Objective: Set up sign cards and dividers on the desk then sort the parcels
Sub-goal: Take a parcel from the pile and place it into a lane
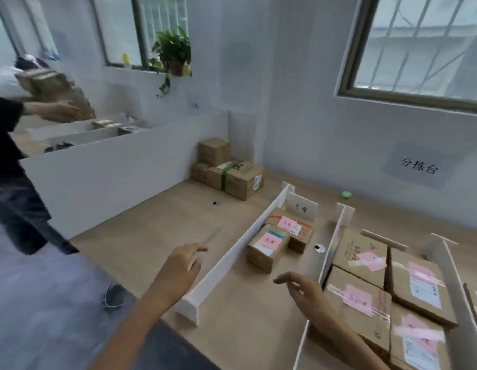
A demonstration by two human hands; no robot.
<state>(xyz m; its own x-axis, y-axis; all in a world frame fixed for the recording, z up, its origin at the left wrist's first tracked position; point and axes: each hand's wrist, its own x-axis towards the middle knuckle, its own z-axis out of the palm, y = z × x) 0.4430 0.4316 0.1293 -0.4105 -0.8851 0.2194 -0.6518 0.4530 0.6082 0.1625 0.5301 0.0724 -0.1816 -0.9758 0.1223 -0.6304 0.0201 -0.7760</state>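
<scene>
Sorting looks to be the step in hand, judged from the head view, the only view supplied. Three white dividers (240,252) stand upright on the table (157,236) and split its right part into bays. One sign card (301,208) stands at the far end of the first bay; cards for the other bays cannot be made out. Two parcels (269,247) with pink labels lie in that first bay, just in front of the card. Several more fill the next bay, packed side by side. A stack (229,172) of boxes, apparently unsorted, sits at the far corner of the table against the wall, well apart from the bays.

The left hand (182,265) hovers over bare table just left of the first divider. The right hand (308,295) hovers inside the first bay, near the second divider. Both hold nothing, with fingers (197,249) loosely apart and slightly curved.

A second person (5,134) at the left edge carries a box (55,94) over another surface.

Assessment: set-up seems largely done and sorting partly done. The next move likely calls for a long reach to the corner stack, a two-handed lift of the top box, a reading of its label, and placement in the matching bay. The thin dividers look light and easily tipped, so care is needed not to knock them.
</scene>
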